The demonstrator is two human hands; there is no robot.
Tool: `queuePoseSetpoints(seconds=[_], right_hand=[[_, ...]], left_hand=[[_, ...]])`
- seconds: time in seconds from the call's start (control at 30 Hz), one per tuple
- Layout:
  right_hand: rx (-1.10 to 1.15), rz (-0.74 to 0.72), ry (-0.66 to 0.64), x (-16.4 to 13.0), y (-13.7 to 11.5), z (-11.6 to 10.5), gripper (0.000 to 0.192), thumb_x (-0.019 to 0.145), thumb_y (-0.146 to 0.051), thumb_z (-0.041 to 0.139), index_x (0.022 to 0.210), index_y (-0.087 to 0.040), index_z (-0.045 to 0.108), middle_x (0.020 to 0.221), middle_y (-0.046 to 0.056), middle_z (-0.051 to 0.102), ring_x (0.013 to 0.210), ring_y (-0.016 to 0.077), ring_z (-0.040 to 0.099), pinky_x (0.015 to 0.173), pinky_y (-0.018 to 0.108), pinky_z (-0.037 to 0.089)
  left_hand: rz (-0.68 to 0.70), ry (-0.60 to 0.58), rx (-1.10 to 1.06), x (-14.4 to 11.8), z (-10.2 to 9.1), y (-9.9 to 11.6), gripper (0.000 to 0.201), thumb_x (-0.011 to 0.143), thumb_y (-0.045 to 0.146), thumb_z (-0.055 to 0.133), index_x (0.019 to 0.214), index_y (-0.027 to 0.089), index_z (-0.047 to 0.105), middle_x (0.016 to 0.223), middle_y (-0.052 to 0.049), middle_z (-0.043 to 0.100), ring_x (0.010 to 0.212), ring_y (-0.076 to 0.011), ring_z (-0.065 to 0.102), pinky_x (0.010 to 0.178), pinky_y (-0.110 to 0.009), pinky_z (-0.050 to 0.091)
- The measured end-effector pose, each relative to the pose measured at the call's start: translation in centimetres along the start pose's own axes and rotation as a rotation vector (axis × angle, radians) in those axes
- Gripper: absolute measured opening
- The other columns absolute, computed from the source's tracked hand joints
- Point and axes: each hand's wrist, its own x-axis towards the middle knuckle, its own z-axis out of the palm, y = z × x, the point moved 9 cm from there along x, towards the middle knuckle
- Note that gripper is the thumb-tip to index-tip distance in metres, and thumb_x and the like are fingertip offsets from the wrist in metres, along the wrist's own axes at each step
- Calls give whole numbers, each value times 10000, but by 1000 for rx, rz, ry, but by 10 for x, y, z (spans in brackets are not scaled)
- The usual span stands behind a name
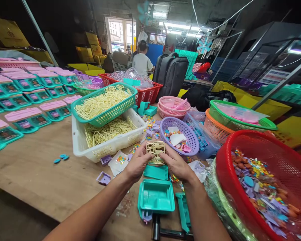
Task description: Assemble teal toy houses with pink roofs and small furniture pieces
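While both hands pinch it from either side, left hand (pixel 136 164) and right hand (pixel 177 164) clamped on its edges, the cream part frame (pixel 156 152) hangs above a teal tray (pixel 156 196).

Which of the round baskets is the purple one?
The purple basket is the one just beyond the right hand, holding white paper scraps and small coloured bits. The pink basket sits behind it; the red basket is far right.
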Motion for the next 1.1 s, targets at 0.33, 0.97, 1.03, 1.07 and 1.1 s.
queuePoseSetpoints(seconds=[0.33, 0.97, 1.03, 1.07, 1.1], right_hand=[[388, 165, 41, -4, 14, 14, 487, 899, -391, 633, 1367, -307, 532, 1393, 17, 587, 1307, 208, 522, 1157, 393, 339], [531, 141, -50, 172, -33, 124, 181, 755, -310, 698, 869, -212, 598, 770, 3, 717, 794, 222, 721, 682, 391, 625], [530, 164, -44, 177, -21, 125, 197, 755, -326, 707, 867, -216, 588, 755, 0, 714, 765, 220, 721, 663, 396, 626], [531, 172, -40, 176, -16, 124, 210, 753, -334, 713, 875, -219, 587, 755, -1, 715, 752, 219, 721, 658, 400, 625], [534, 178, -36, 175, -12, 121, 221, 750, -337, 718, 886, -222, 587, 761, 0, 716, 743, 220, 722, 657, 405, 625]], left_hand=[[252, 71, 419, 4, -13, -4, 288, 925, 374, 526, 1138, 207, 625, 1087, -83, 690, 1058, -255, 630, 933, -415, 509], [-8, 899, 1698, 55, -200, 257, 320, 921, 356, 626, 1161, 145, 610, 1171, -91, 630, 1044, -220, 629, 895, -425, 539], [54, 930, 1659, 49, -202, 261, 256, 914, 340, 629, 1077, 143, 643, 1122, -82, 657, 1047, -222, 630, 922, -439, 517], [103, 947, 1631, 45, -201, 265, 210, 901, 317, 636, 1016, 143, 663, 1086, -80, 676, 1057, -235, 630, 932, -440, 503], [160, 961, 1597, 40, -198, 271, 163, 878, 288, 643, 949, 146, 677, 1049, -82, 693, 1067, -253, 629, 933, -431, 491]])
